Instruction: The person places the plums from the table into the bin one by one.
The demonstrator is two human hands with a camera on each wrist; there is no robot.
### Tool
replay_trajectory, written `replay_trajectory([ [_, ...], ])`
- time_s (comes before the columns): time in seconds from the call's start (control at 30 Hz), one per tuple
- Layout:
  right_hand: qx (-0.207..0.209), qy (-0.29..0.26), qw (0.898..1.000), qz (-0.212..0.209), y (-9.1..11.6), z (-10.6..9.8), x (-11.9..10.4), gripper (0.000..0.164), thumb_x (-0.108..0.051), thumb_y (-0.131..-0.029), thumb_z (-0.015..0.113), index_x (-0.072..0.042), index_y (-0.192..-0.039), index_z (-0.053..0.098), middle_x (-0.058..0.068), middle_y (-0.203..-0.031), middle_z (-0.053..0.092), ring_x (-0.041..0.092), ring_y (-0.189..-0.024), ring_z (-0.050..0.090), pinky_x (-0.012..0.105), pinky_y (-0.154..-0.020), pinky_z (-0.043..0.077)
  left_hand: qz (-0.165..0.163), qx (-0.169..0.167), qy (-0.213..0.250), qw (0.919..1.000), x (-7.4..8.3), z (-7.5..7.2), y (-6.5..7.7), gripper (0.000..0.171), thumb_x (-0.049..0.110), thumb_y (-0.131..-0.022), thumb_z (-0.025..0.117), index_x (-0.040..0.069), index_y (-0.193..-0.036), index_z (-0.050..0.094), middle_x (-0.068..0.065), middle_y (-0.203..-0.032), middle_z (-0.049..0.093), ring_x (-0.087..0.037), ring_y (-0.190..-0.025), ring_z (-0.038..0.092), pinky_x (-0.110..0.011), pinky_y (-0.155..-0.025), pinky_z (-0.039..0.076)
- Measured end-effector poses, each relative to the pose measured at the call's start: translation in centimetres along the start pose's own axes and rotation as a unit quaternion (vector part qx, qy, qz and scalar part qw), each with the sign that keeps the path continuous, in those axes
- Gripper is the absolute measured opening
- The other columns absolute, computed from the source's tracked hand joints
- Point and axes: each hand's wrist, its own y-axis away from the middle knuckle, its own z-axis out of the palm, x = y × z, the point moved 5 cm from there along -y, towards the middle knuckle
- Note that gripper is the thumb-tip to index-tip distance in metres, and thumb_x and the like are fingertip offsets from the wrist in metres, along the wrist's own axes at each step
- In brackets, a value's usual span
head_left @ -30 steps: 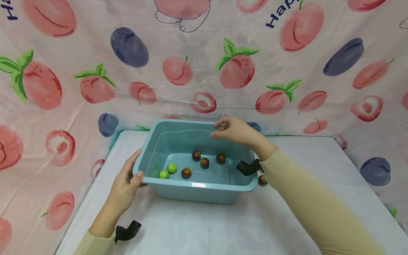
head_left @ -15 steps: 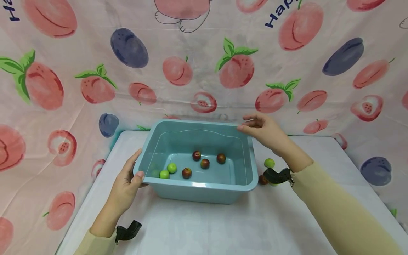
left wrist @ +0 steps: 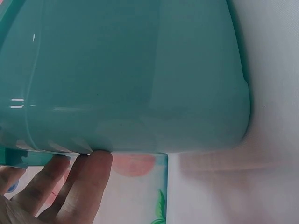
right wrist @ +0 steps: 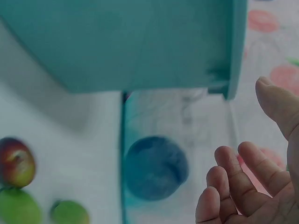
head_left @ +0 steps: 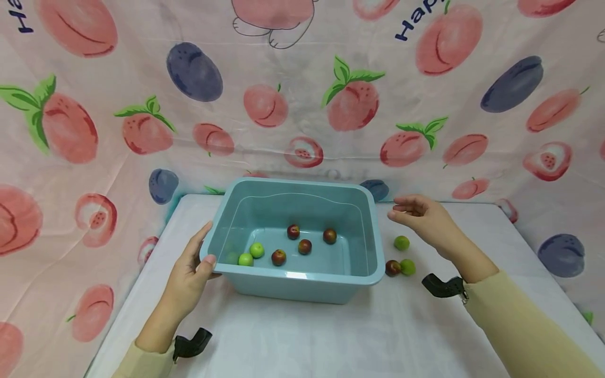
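A blue-green plastic tub stands on the table. My left hand grips its left rim, thumb on top and fingers against the outside wall. Inside lie two small green fruits and several dark red ones. My right hand hovers beyond the tub's right rim with relaxed fingers and nothing between them. Below it on the cloth lie a green fruit, another green fruit and a dark red fruit, the last two touching.
A white cloth covers the table. Behind it hangs a fruit-printed curtain, close to the tub's back rim. A black camera mount sits on each wrist, including the right mount.
My right hand has moved from over the tub out past its right rim and slightly down, uncovering the fruits on the cloth. My left hand and the tub stay in place.
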Motion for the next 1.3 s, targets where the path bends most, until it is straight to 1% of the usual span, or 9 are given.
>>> replay_trajectory([
  [0.27,0.000,0.002,1.000,0.030,1.4,0.1,4.4,0.069,-0.052,-0.087,0.064,-0.008,-0.137,0.048,0.013,-0.123,0.057,0.028,-0.110,0.052,0.048,-0.095,0.043,-0.004,0.003,-0.013,0.9999,-0.1,0.1,0.1,0.063,0.005,-0.098,0.049,0.024,-0.154,0.028,-0.015,-0.148,0.037,-0.021,-0.105,0.059,-0.034,-0.070,0.058],
  [0.37,-0.006,-0.002,0.999,0.043,1.8,0.3,6.1,0.068,-0.050,-0.089,0.064,-0.008,-0.139,0.047,0.014,-0.125,0.055,0.029,-0.113,0.051,0.048,-0.096,0.042,-0.003,0.003,-0.010,0.9999,-0.2,0.1,0.1,0.063,0.004,-0.097,0.049,0.024,-0.154,0.028,-0.015,-0.148,0.038,-0.020,-0.104,0.059,-0.033,-0.070,0.058],
  [0.5,-0.010,0.002,0.998,0.058,2.4,0.6,8.3,0.071,-0.051,-0.089,0.064,-0.006,-0.140,0.045,0.016,-0.128,0.054,0.031,-0.116,0.049,0.051,-0.097,0.041,-0.002,0.002,-0.007,1.0000,-0.2,0.1,0.1,0.063,0.004,-0.097,0.048,0.025,-0.154,0.028,-0.014,-0.148,0.037,-0.022,-0.104,0.060,-0.034,-0.071,0.058],
  [0.63,-0.012,-0.001,0.997,0.078,3.0,0.9,10.2,0.074,-0.052,-0.088,0.063,-0.006,-0.142,0.044,0.016,-0.128,0.053,0.032,-0.116,0.049,0.051,-0.095,0.043,-0.001,0.001,-0.006,1.0000,-0.3,0.1,0.1,0.063,0.005,-0.097,0.048,0.025,-0.154,0.028,-0.013,-0.149,0.037,-0.022,-0.105,0.059,-0.034,-0.071,0.058],
  [0.77,-0.024,-0.013,0.995,0.100,3.4,1.4,11.9,0.072,-0.052,-0.089,0.063,-0.006,-0.141,0.044,0.016,-0.128,0.053,0.031,-0.114,0.050,0.046,-0.090,0.046,0.000,0.001,-0.008,1.0000,-0.4,0.1,0.1,0.063,0.005,-0.097,0.049,0.026,-0.154,0.028,-0.013,-0.149,0.037,-0.023,-0.105,0.059,-0.034,-0.071,0.058],
  [0.9,-0.038,-0.015,0.993,0.113,3.5,1.9,13.0,0.070,-0.050,-0.089,0.064,-0.007,-0.140,0.045,0.015,-0.127,0.054,0.030,-0.111,0.051,0.039,-0.083,0.048,-0.002,-0.001,-0.013,0.9999,-0.5,0.1,0.1,0.063,0.006,-0.098,0.049,0.027,-0.153,0.028,-0.012,-0.150,0.036,-0.024,-0.107,0.058,-0.033,-0.071,0.058],
  [1.0,-0.046,-0.013,0.992,0.117,3.4,2.3,13.6,0.070,-0.051,-0.088,0.066,-0.006,-0.138,0.047,0.014,-0.126,0.055,0.029,-0.111,0.052,0.036,-0.081,0.047,0.000,-0.004,-0.013,0.9999,-0.5,0.1,0.1,0.063,0.007,-0.098,0.048,0.028,-0.154,0.027,-0.013,-0.150,0.036,-0.025,-0.108,0.058,-0.033,-0.071,0.058],
  [1.3,-0.059,0.004,0.991,0.116,3.6,2.8,14.5,0.071,-0.051,-0.084,0.069,-0.006,-0.135,0.050,0.013,-0.123,0.058,0.029,-0.111,0.052,0.040,-0.088,0.047,0.000,-0.004,-0.009,1.0000,-0.6,0.1,0.1,0.063,0.007,-0.098,0.049,0.028,-0.154,0.027,-0.014,-0.149,0.036,-0.027,-0.108,0.058,-0.034,-0.072,0.058],
])
